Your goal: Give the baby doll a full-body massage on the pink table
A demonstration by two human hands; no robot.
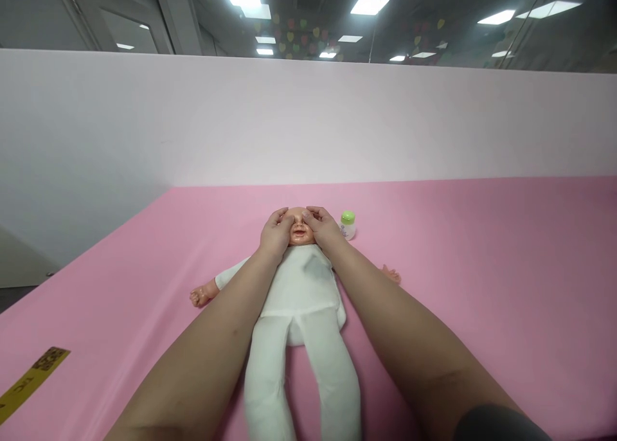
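Note:
A baby doll (301, 280) with a white cloth body lies on its back, its head at the far end and its legs towards me. My left hand (276, 233) is wrapped round the left side of its head, the thumb pressed to the face by the eye. On the other side my right hand (324, 227) cups the head the same way, its thumb over the other eye. The doll's nose and open mouth show between my thumbs. Both its arms are spread out; my right forearm covers most of one.
A small jar (348, 225) with a green lid stands just right of the doll's head. Pink padding (482, 267) covers the surface, with a white wall (337, 119) behind it. A yellow strip with a printed code (33, 382) lies at the near left.

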